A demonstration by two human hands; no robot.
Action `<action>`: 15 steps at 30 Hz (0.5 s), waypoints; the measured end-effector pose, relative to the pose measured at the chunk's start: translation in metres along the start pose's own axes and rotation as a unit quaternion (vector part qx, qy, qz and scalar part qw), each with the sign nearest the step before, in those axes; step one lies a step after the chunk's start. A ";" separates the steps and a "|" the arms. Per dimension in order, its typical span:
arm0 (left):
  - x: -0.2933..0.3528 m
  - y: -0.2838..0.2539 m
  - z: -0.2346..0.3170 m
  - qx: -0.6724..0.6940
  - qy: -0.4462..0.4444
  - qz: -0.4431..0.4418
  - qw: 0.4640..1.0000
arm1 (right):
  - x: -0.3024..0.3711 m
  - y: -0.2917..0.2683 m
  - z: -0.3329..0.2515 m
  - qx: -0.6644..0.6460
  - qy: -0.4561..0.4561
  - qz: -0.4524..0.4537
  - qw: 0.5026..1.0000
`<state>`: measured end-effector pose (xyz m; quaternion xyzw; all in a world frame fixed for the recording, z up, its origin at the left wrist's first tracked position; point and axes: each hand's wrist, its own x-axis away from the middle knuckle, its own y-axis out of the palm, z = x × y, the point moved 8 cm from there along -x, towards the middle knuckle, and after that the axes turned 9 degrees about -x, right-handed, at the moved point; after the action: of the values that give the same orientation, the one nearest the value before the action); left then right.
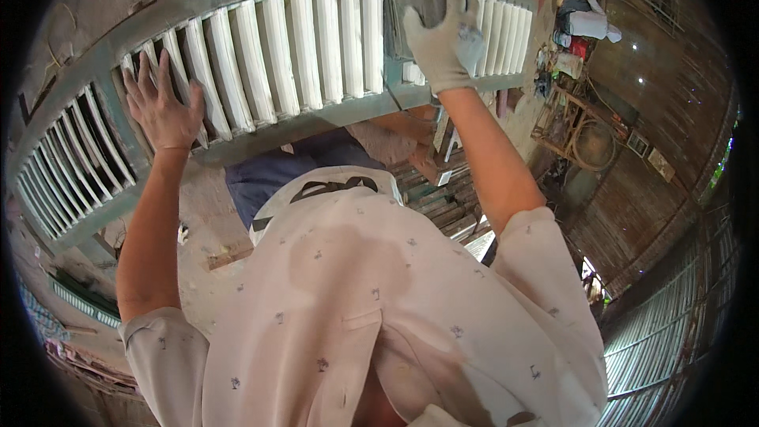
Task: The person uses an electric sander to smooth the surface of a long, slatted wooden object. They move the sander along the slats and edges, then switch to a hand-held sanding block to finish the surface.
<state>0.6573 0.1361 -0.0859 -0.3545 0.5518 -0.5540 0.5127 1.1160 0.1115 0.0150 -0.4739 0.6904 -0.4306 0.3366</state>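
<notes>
A long green-framed louvered shutter (277, 133) with white slats stretches across the view in front of me. My left hand (166, 109), bare, lies flat with fingers spread over the slats of its middle section. On my right hand (439, 49) is a pale work glove. Its fingers curl around a dark grey power tool that looks like a sander (405, 17), which rests on the crossbar between the middle and right slat sections. A thin cord (389, 93) runs down near the tool. The glove hides part of the tool and some slats.
Below the shutter are wooden pieces and slatted boards (455, 205). Another louvered panel (83, 300) lies at the lower left. Tools, cloths and a wooden rack (561, 122) crowd the right side, beside a wooden wall (656, 95). Bare ground (205, 229) shows beneath.
</notes>
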 end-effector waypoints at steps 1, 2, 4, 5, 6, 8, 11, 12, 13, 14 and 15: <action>-0.002 0.007 0.000 -0.021 -0.006 -0.032 0.999 | -0.016 0.009 0.003 -0.074 0.018 -0.007 0.997; 0.004 0.007 -0.003 -0.043 -0.009 -0.064 0.997 | -0.022 0.011 0.003 -0.027 0.008 -0.005 1.000; 0.006 0.010 -0.009 -0.070 -0.014 -0.106 0.992 | -0.053 0.010 -0.020 0.131 -0.057 0.061 0.988; 0.003 0.010 -0.008 -0.094 -0.050 -0.155 0.982 | -0.068 0.005 -0.033 0.190 -0.060 0.067 0.978; 0.006 0.013 -0.008 -0.082 -0.042 -0.124 0.988 | -0.092 0.007 -0.035 0.128 -0.033 -0.015 0.991; 0.007 0.017 -0.001 -0.040 -0.055 -0.135 0.988 | -0.102 -0.009 -0.049 0.104 0.022 -0.054 0.993; -0.015 -0.014 0.026 -0.090 -0.100 -0.221 0.966 | -0.088 -0.012 -0.043 0.039 0.024 -0.067 0.997; -0.016 -0.022 0.027 -0.094 -0.116 -0.240 0.959 | -0.078 -0.015 -0.047 0.030 0.018 -0.087 0.996; -0.012 -0.006 0.016 -0.090 -0.025 -0.133 0.987 | -0.059 -0.009 -0.026 0.020 0.028 -0.060 0.998; 0.004 0.017 0.009 -0.065 0.061 -0.027 0.996 | -0.041 -0.003 0.001 0.023 0.040 -0.037 0.998; 0.013 0.028 0.002 -0.101 0.056 -0.072 0.991 | -0.029 -0.007 0.006 0.009 0.087 -0.070 0.994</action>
<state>0.6614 0.1272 -0.1152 -0.4122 0.6057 -0.5496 0.4014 1.1329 0.1360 0.0206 -0.4790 0.6782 -0.4988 0.2487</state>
